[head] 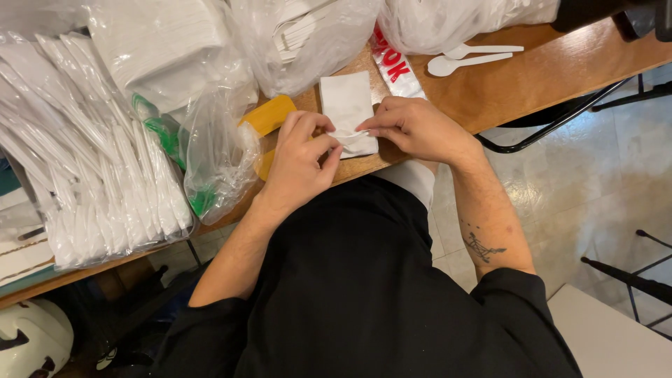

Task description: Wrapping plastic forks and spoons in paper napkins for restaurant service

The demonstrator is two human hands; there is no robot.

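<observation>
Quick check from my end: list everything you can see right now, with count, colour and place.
napkin: one, white, flat on the table edge, under both hands
small white piece: one, pinched between both hands; kind unclear
loose spoons: two, white plastic, table top right
wrapped cutlery packs: many, white in clear wrap, stacked left
plastic bags: several, clear or white, along the table's far side
yellow item: one, left of the napkin, partly under a bag
table: one, brown wood
chair frames: black metal, right
left hand: pinching the piece
right hand: pinching the piece
</observation>
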